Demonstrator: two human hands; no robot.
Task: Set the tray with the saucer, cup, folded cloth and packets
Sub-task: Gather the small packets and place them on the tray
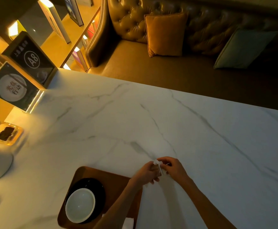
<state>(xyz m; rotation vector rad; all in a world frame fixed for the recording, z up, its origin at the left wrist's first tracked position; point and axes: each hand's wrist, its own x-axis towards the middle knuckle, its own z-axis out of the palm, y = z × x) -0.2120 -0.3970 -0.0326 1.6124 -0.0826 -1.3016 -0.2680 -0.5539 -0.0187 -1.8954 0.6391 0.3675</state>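
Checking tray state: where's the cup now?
In the head view, bottom centre-left: the white cup sits on the black saucer, on the wooden tray, left of the left forearm.

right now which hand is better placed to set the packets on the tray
Left. The left hand grips the packets and hangs over the tray edge; the right hand is farther out, over bare table.

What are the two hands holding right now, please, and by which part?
Both the left hand and the right hand hold small packets between the fingertips, above the table beyond the tray; the exact part gripped cannot be told.
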